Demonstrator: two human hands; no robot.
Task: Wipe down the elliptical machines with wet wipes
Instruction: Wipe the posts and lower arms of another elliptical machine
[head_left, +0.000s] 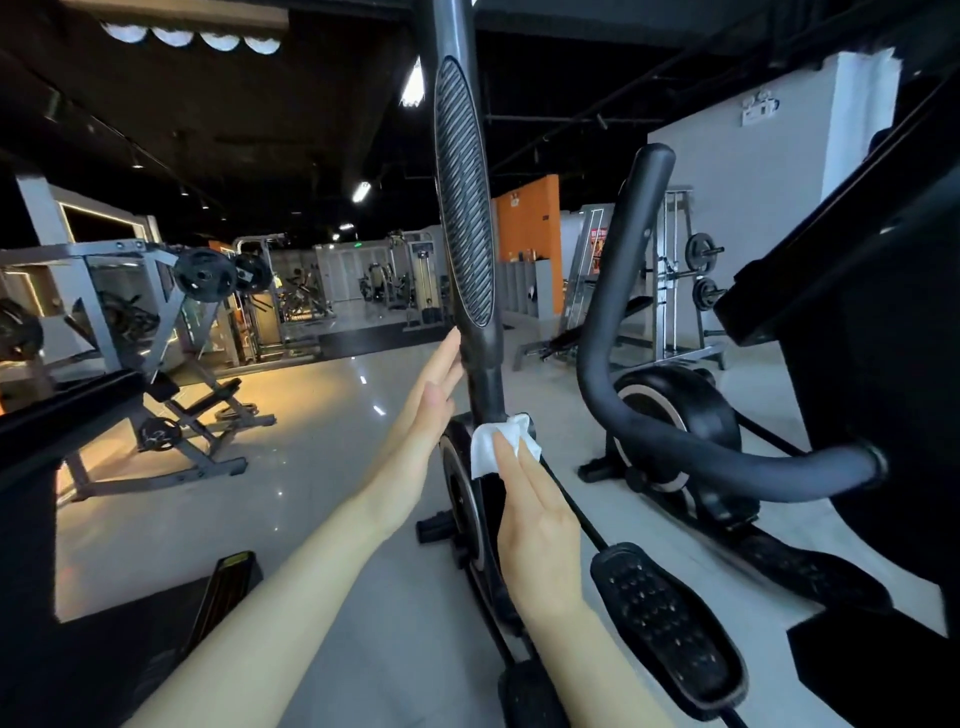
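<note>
I am pressing a white wet wipe (501, 441) against the foot of the black upright post (480, 332) of the elliptical machine (462, 483) in front of me, just where the post meets the flywheel housing. My right hand (537, 519) is lying flat, fingers straight and together, with the fingertips pinning the wipe to the machine; the wipe is bunching up above them. My left hand (423, 415) is also spread flat, fingers straight, its fingertips touching the left side of the post below the ribbed oval panel (463, 192). Neither hand is curling around anything.

Below my right forearm the studded black pedal (670, 629) is sitting tilted. To the right a second elliptical (675, 415) is standing with its curved foam handlebar (727, 457) sweeping across.

Everything is resting on a pale grey glossy floor (322, 467) that is catching ceiling lights. A weight rack with plates (205, 275) is standing at left, an orange wall (527, 239) further back. The posters and signs are too small to read.
</note>
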